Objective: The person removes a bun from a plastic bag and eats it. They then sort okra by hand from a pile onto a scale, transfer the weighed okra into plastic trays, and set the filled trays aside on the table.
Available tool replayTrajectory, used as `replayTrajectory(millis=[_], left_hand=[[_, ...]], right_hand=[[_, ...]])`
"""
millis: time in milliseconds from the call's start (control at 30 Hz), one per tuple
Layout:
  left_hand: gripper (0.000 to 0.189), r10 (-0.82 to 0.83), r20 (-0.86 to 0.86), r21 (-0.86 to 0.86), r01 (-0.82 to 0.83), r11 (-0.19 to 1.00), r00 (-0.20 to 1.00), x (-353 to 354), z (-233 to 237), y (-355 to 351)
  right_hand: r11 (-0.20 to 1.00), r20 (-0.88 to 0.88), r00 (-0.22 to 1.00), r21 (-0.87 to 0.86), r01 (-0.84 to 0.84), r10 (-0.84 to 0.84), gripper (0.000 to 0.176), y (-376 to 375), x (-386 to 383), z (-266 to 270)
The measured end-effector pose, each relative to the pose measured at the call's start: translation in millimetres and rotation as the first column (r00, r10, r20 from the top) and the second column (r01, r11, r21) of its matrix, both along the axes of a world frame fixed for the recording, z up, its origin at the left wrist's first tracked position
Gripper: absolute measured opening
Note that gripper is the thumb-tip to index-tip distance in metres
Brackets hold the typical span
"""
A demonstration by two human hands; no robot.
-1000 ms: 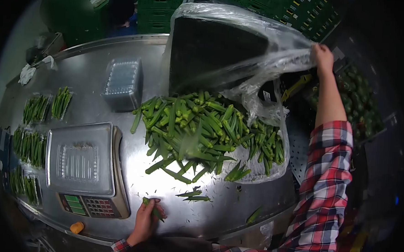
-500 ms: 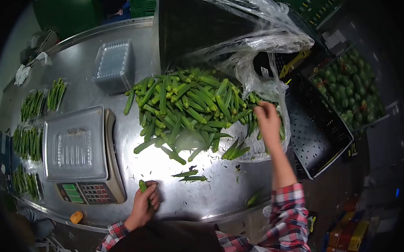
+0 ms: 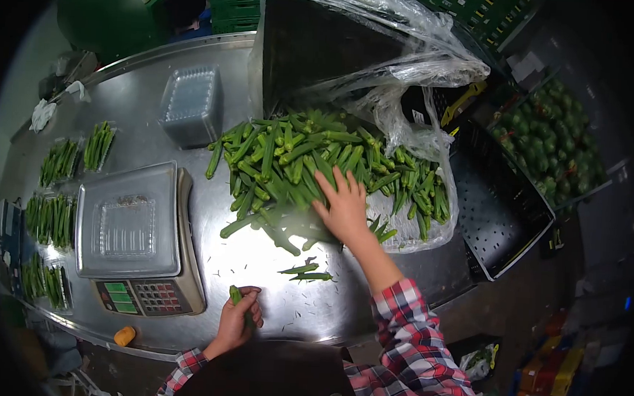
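Note:
A big heap of green okra (image 3: 276, 160) spills out of a tipped dark crate (image 3: 325, 48) lined with clear plastic. My right hand (image 3: 343, 208) lies on the heap's right front side, fingers spread over the pods. Close to my body, my left hand (image 3: 239, 317) is closed around okra, with a green end poking up between thumb and fingers. A few loose pods (image 3: 309, 273) lie on the metal table between my hands and the scale. On the scale (image 3: 133, 217) sits a clear plastic tray (image 3: 125, 227) with no okra in it.
Filled okra trays (image 3: 50, 220) line the table's left side. Behind the scale stands a stack of clear trays (image 3: 191, 105). A black perforated crate (image 3: 499, 207) is at the right, near a crate of dark green produce (image 3: 549, 138). A small orange object (image 3: 125, 336) lies by the front edge.
My right hand has moved left from the plastic at the heap's right end onto the heap, its fingers now spread. My left hand still holds okra. The whole view has shifted slightly.

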State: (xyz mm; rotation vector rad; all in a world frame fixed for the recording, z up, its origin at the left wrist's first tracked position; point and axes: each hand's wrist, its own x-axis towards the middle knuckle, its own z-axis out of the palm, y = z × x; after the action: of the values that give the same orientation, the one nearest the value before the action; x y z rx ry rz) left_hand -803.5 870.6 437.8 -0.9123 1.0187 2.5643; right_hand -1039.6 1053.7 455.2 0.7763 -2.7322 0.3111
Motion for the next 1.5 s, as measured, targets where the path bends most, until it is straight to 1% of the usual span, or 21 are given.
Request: replayTrajectory(millis=[100,133,200,300,400,500,600,700,767,833,933,1100,1200,1233,1267,1300,1333,1367,1400,1467,1500], left_hand=[[0.017,0.009,0.009,0.002,-0.009,1.0,1.0,2,-4,-1],[0.017,0.004,0.013,0.003,-0.004,1.0,1.0,2,-5,-1],[0.017,-0.003,0.036,0.029,0.002,1.0,0.999,3,-7,0],[0.017,-0.012,0.027,0.049,0.01,0.999,1.0,2,-7,0],[0.017,0.009,0.023,0.065,-0.011,0.998,1.0,2,-6,-3],[0.018,0.057,0.054,0.038,-0.059,0.998,0.997,5,-3,-2],[0.017,0.066,0.036,0.044,-0.067,0.997,0.997,9,-4,-3],[0.017,0.061,0.032,0.044,-0.062,0.997,0.998,14,-6,-4],[0.018,0.058,0.03,0.034,-0.059,0.998,0.998,16,-5,-3],[0.018,0.054,0.03,0.029,-0.055,0.998,0.998,19,-4,-3],[0.018,0.059,0.017,0.029,-0.059,0.998,0.998,21,-4,-5],[0.018,0.107,0.025,0.013,-0.107,0.994,0.994,22,-5,-8],[0.017,0.107,0.035,0.017,-0.108,0.994,0.994,20,-5,-10],[0.017,0.103,0.037,0.034,-0.104,0.994,0.994,19,-7,-10],[0.017,0.1,0.04,0.05,-0.102,0.994,0.994,19,-9,-11],[0.017,0.098,0.045,0.066,-0.101,0.993,0.994,19,-11,-12],[0.016,0.091,0.046,0.068,-0.094,0.993,0.995,18,-13,-11],[0.016,0.083,0.05,0.07,-0.087,0.994,0.995,18,-14,-10],[0.016,0.073,0.054,0.071,-0.077,0.994,0.996,18,-16,-9],[0.016,0.058,0.069,0.086,-0.063,0.994,0.996,16,-19,-5],[0.015,0.052,0.077,0.092,-0.059,0.994,0.996,15,-20,-4]], right_hand=[[0.986,0.146,0.984,-0.147,-0.079,0.1,0.057,16,38,-17],[0.983,0.213,0.968,-0.157,-0.098,0.131,0.056,19,53,-14],[0.985,0.181,0.97,-0.093,-0.148,0.163,0.056,26,78,-17],[0.985,0.249,0.955,-0.101,-0.141,0.162,0.055,37,111,-11],[0.965,0.421,0.891,-0.253,-0.063,0.168,0.052,54,127,2],[0.92,0.351,0.928,-0.391,0.022,0.127,0.036,68,121,17],[0.861,0.368,0.93,-0.477,0.177,0.013,0.021,77,95,18],[0.913,0.206,0.978,-0.398,0.085,-0.001,0.013,71,54,7],[0.962,0.165,0.983,-0.271,-0.028,0.075,0.018,53,24,10],[0.953,0.08,0.969,-0.213,-0.214,0.235,0.024,40,-8,-6],[0.94,0.159,0.929,0.005,-0.34,0.335,0.028,25,-31,-13],[0.88,0.122,0.885,0.109,-0.462,0.449,0.026,21,-39,-10],[0.948,0.101,0.958,0.149,-0.281,0.268,0.028,60,-31,28],[0.958,-0.075,0.959,-0.071,-0.277,0.272,0.023,87,-23,35],[0.991,-0.078,0.99,-0.048,-0.125,0.121,0.029,117,-19,45],[1.0,-0.173,0.984,0.002,-0.032,0.031,0.032,161,-25,44],[0.985,-0.2,0.965,-0.027,0.17,-0.172,0.03,192,-16,70],[0.919,-0.299,0.876,-0.005,0.395,-0.379,0.034,211,-7,95],[0.853,-0.415,0.754,-0.131,0.505,-0.51,0.042,243,-2,102],[0.724,-0.518,0.556,-0.204,0.659,-0.651,0.049,264,3,105],[0.828,-0.516,0.672,-0.145,0.542,-0.531,0.05,256,2,106]])
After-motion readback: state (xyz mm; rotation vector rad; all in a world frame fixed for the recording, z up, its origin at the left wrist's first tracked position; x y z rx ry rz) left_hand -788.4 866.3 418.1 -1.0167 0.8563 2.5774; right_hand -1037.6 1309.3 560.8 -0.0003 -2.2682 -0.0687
